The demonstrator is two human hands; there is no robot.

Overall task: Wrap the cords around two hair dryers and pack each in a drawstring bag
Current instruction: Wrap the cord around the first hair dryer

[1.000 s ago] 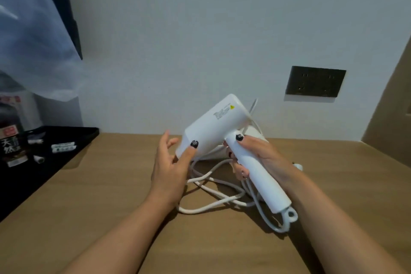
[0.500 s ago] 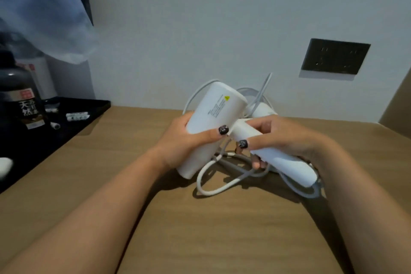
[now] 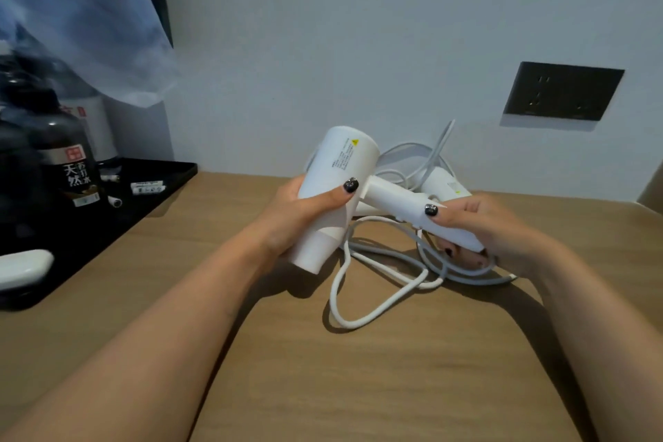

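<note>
1. The left hand [image 3: 305, 213] is wrapped round the barrel of the white hair dryer [image 3: 333, 197], thumb across the near face and fingers hidden behind it.
2. The right hand [image 3: 480, 230] is closed on the dryer's handle [image 3: 405, 203], thumb on top and fingers curled beneath near its free end.
3. The dryer is held between the two hands, raised off the wooden table [image 3: 358, 370]. Its barrel runs up and away from the left hand, nozzle end low and toward the person; the handle runs from the barrel rightward and slightly down into the right palm.
4. The cord [image 3: 376, 276] leaves from under the right hand and lies in loose loops on the table, just below and between both hands. None of it is wound on the dryer yet.
5. A second hair dryer [image 3: 445, 185] lies beyond the right hand against the wall, with its own cord [image 3: 423, 154] arching above it.
6. Judgement: winding turns on the handle's long axis. The slack lies nearest the right hand, so that hand seems the likelier to let go and draw cord round the handle while the left steadies the barrel.
7. Risk: the two cords lie close together and could tangle.
8. No drawstring bag is visible. Left of the left hand sits a black tray [image 3: 158, 190] with a dark bottle [image 3: 68, 161].
</note>
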